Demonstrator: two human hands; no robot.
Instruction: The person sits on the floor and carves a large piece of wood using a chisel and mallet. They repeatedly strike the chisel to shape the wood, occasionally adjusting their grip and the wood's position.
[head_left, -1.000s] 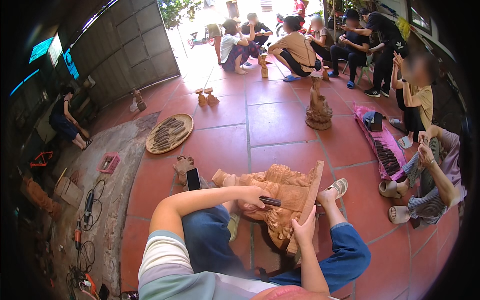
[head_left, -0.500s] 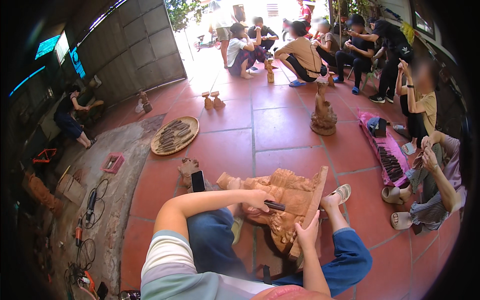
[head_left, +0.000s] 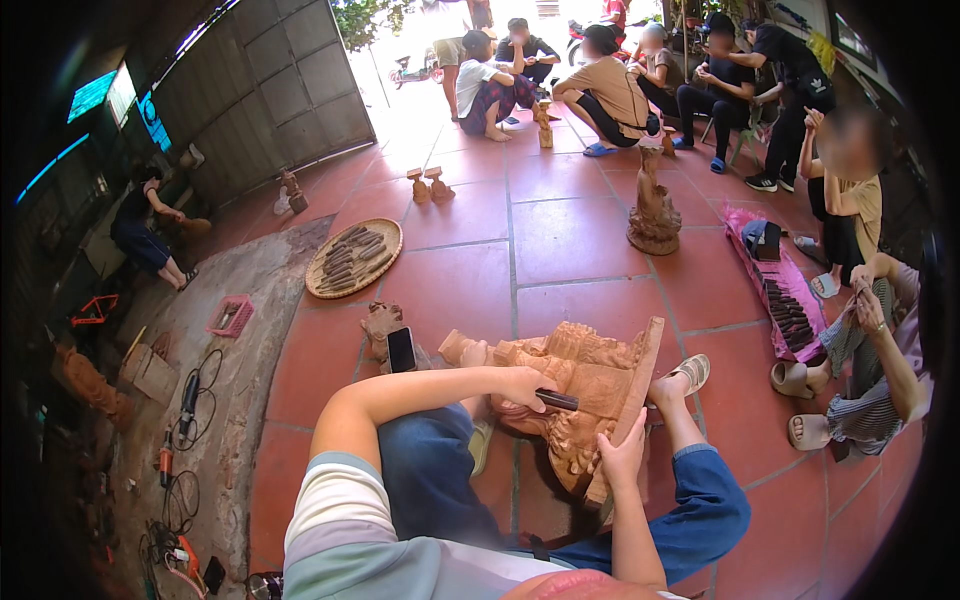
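Observation:
A carved wooden statue [head_left: 600, 390] lies on its side across the tiles between my legs, its flat base turned to the right. My left hand [head_left: 520, 386] is wrapped round a dark-handled carving tool [head_left: 558, 400] above the carving; the handle sticks out to the right and its working end is hidden by my hand. My right hand [head_left: 624, 455] grips the near part of the statue's base edge, fingers over the board. A phone [head_left: 401, 350] stands propped against a small brown carving [head_left: 382, 325] beyond my left forearm.
A round woven tray [head_left: 390, 238] of dark tools lies ahead-left. A standing carving [head_left: 655, 215] is ahead-right, near a pink sheet [head_left: 740, 235] with more tools. Several people sit around. Power tools [head_left: 188, 400] with cords lie on the left concrete.
The whole view has shifted slightly. My left hand still holds the tool over the statue, and my right hand keeps its grip on the base.

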